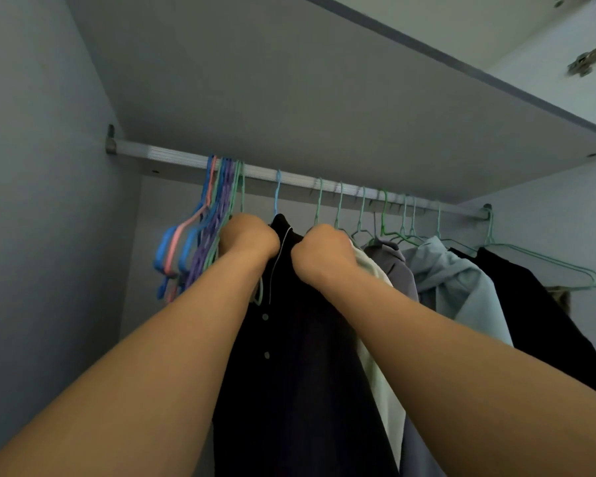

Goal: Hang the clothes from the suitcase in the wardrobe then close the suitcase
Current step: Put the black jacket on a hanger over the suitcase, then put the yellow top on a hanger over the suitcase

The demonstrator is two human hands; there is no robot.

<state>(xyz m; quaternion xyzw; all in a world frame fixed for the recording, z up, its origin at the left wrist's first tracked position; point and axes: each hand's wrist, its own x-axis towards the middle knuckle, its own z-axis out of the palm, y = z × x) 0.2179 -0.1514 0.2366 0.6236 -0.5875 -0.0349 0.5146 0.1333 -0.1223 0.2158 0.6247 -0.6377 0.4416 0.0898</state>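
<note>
A black buttoned shirt (296,339) hangs from a light blue hanger (277,192) hooked on the silver wardrobe rail (172,158). My left hand (250,237) is closed on the shirt's left shoulder, just under the rail. My right hand (322,253) grips the shirt's right shoulder beside the collar. Both arms reach up into the wardrobe. The suitcase is out of view.
A bunch of bare coloured hangers (193,235) hangs left of the shirt. To the right hang a pale cream garment (375,321), a grey one (398,266), a light blue hoodie (461,290) and a black garment (537,318) on green hangers. A shelf (324,98) sits just above the rail.
</note>
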